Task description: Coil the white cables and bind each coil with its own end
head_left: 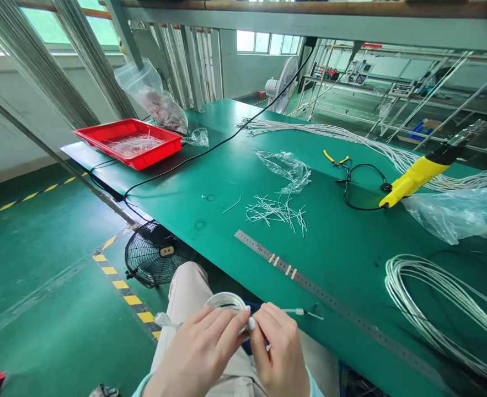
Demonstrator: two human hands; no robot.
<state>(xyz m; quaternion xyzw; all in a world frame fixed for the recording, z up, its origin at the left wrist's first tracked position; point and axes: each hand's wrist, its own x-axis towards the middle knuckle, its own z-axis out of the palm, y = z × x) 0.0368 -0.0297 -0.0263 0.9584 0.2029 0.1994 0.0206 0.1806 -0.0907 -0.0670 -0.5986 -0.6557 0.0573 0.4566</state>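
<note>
A small coil of clear-jacketed cable (226, 300) is gripped over my lap by my left hand (205, 347), its fingers wrapped over the front. A pale plug (163, 320) sticks out on the left side. My right hand (278, 344) is closed in a pinch against the coil's right edge; what lies between its fingertips is hidden. White covers show on fingertips where the two hands meet. Past the right hand, a thin white cable end (296, 312) with a small fitting reaches over the table edge.
On the green table (210, 176) lie a steel ruler (309, 284), loose white strips (276, 212), crumpled plastic (288, 170), yellow-handled cutters (335, 160), a yellow heat gun (417, 176) and a larger cable coil (408, 298). A red tray (160, 154) stands far left; a black fan (154, 256) is below.
</note>
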